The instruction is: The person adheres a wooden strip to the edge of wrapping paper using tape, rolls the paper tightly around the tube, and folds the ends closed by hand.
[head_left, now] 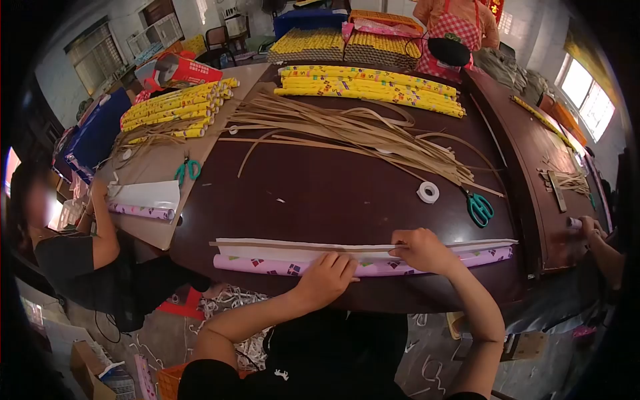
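A long roll of purple patterned wrapping paper [280, 265] lies crosswise near the table's front edge, its white inner side turned up along the far side. A thin brown strip [300, 247] runs along that white edge. My left hand [327, 277] presses down on the middle of the roll, fingers curled over it. To its right, my right hand [423, 250] is closed in a pinch at the white edge; what sits between its fingertips is hidden. Beyond it lie a roll of white tape [428, 193] and green-handled scissors [480, 209].
Loose brown strips [347, 137] spread across the table's middle, with yellow wrapping rolls [370, 90] behind. At left, a seated person [80, 247] works beside another purple roll [141, 211] and green scissors [189, 171]. Another person's hand [590, 227] is at right. White scraps [233, 303] litter the floor.
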A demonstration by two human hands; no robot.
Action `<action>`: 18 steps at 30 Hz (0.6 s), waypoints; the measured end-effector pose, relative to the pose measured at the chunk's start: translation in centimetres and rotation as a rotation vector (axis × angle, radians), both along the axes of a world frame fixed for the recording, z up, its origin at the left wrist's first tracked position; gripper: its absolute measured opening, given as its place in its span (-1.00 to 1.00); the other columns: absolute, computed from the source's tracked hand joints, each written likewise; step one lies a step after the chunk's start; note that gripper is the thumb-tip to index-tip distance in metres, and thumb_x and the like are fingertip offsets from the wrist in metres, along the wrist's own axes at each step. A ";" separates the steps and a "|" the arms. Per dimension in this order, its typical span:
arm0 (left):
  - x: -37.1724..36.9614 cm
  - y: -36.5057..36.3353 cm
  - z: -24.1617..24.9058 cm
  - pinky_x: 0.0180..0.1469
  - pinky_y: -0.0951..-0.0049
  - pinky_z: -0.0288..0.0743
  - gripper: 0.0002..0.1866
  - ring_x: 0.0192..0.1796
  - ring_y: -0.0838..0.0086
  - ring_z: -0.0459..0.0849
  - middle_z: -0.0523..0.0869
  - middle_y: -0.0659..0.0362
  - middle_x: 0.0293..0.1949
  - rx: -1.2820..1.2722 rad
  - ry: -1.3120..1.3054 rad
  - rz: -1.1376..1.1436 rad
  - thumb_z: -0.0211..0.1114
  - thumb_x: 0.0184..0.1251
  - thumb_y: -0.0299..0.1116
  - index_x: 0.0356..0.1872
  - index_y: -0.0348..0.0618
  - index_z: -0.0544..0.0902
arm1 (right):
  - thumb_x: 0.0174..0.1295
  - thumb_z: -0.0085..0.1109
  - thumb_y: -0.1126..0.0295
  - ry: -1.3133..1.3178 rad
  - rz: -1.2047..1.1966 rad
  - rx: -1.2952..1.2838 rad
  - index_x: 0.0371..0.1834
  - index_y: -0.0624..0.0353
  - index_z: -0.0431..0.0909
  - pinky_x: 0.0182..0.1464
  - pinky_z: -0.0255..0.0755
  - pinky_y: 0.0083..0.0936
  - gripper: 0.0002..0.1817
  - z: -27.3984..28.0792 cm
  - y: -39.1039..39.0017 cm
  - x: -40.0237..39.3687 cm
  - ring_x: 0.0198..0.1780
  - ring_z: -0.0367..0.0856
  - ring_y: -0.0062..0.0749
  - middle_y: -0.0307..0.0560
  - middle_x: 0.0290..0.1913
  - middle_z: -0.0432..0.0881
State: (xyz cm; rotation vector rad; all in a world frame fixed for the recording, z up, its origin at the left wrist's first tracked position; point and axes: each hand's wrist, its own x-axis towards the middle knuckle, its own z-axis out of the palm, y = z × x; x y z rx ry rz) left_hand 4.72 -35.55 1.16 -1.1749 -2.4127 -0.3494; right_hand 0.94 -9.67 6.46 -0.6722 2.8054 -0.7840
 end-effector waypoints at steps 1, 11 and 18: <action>-0.2 0.0 0.2 -0.04 0.36 0.52 -0.57 -0.12 0.30 0.54 0.59 0.12 -0.14 -0.004 -0.001 -0.008 0.45 0.14 -0.19 -0.07 -0.26 0.61 | 0.14 0.33 0.32 -0.003 -0.005 -0.009 -0.35 0.15 0.58 -0.25 0.52 -0.06 -0.83 -0.1 0.1 -0.2 -0.30 0.67 0.15 0.12 -0.45 0.67; -4.2 0.9 0.8 -0.05 0.36 0.51 -0.62 -0.13 0.31 0.55 0.58 0.14 -0.17 -0.002 -0.026 -0.091 0.37 0.23 -0.15 -0.08 -0.22 0.61 | 0.17 0.33 0.33 0.060 -0.097 -0.049 -0.39 0.15 0.57 -0.36 0.48 -0.11 -0.84 0.3 1.1 -0.9 -0.42 0.64 0.09 0.09 -0.54 0.62; -4.8 0.9 0.4 -0.11 0.38 0.51 -0.56 -0.17 0.30 0.55 0.60 0.13 -0.17 -0.007 -0.137 -0.092 0.47 0.13 -0.23 0.00 -0.22 0.64 | 0.15 0.27 0.41 0.225 -0.097 -0.048 -0.37 0.14 0.50 -0.40 0.48 -0.09 -0.87 -1.1 0.8 0.0 -0.46 0.62 0.08 0.06 -0.56 0.60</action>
